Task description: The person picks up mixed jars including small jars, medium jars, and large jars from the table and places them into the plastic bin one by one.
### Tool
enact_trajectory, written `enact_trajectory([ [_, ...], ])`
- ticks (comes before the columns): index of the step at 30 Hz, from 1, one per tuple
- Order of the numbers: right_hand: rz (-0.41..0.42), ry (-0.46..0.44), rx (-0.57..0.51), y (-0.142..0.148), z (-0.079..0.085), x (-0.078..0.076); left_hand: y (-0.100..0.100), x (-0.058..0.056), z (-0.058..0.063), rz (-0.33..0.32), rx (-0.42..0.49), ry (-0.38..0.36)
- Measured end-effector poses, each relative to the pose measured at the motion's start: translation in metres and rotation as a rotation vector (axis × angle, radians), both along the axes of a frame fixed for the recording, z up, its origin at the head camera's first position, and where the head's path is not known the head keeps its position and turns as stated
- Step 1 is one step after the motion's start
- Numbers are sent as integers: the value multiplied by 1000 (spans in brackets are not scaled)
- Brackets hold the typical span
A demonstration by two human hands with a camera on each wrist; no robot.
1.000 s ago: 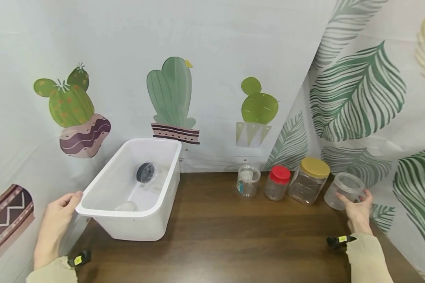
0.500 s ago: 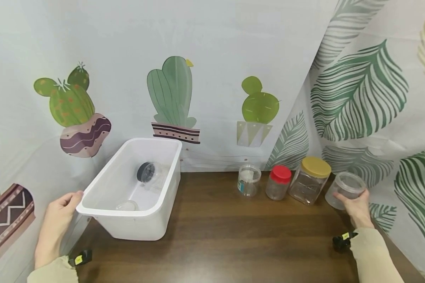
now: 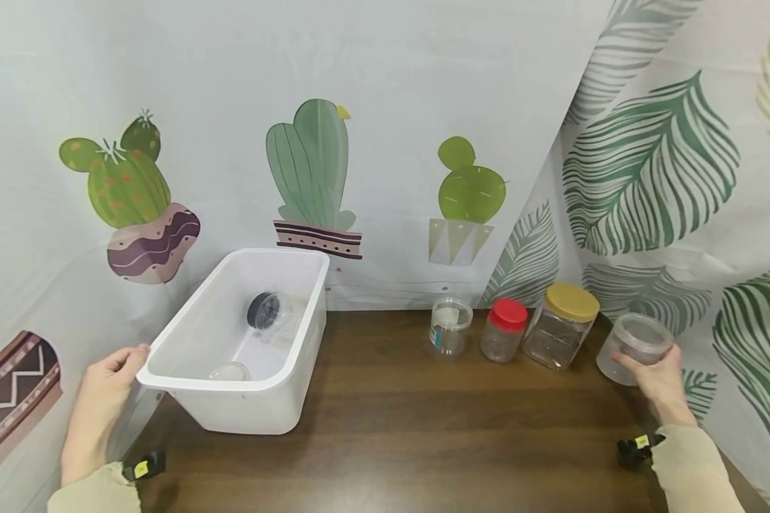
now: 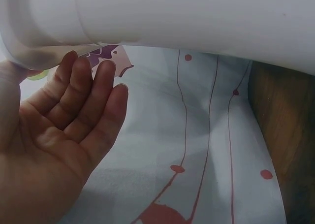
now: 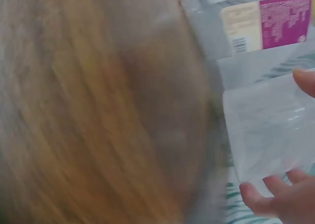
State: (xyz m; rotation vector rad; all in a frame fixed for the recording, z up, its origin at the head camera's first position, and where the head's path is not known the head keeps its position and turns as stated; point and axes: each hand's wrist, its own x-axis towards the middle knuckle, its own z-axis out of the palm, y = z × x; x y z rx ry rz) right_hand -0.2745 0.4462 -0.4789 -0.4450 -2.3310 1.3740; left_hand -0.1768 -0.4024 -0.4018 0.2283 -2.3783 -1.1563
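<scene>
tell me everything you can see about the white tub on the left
The white tub is deep, open-topped and roughly rectangular, with rounded corners and a protruding rim; it looks like smooth plastic. It stands upright on the brown table. The person's left hand grips the rim at the near left corner. Inside, a clear jar with a black lid lies on its side, and another clear round item sits by the near wall, partly hidden.

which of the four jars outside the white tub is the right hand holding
The cloudy jar farthest right: the right hand grips it. The yellow-lidded jar, red-lidded jar and blue-labelled jar, all further left, stand untouched.
</scene>
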Motion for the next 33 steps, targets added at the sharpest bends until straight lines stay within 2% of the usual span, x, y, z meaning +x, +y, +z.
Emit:
enact_trajectory([
  [6,16,37,92,-2,19,15,0,0,0,5,19,-6],
  [10,64,64,185,-6,35,27,1,1,0,-1,33,-4],
  [20,215,287,489,-12,77,45,2,2,2,8,16,-59],
  [27,342,302,604,-41,103,54,3,1,0,6,27,-72],
  [33,432,340,714,-73,110,51,1,0,1,-2,5,-29],
])
